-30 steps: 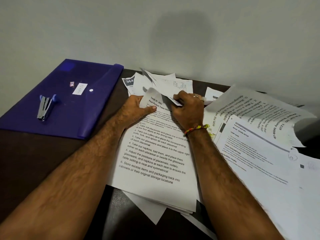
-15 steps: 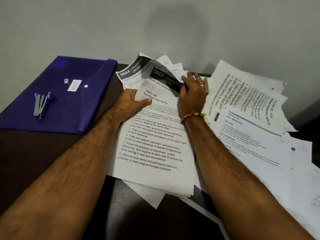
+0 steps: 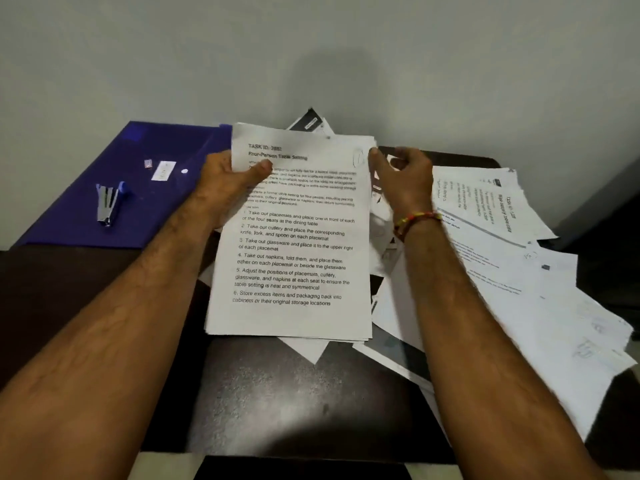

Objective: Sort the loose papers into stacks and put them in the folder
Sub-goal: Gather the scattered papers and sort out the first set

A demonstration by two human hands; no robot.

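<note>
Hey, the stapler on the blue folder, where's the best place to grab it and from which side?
Grip the stapler across its long metal body, pinching the two narrow sides from above. It lies flat on the blue folder with its blue end pointing away, and nothing crowds it. The left hand is nearer, though it now holds the paper stack.
</note>
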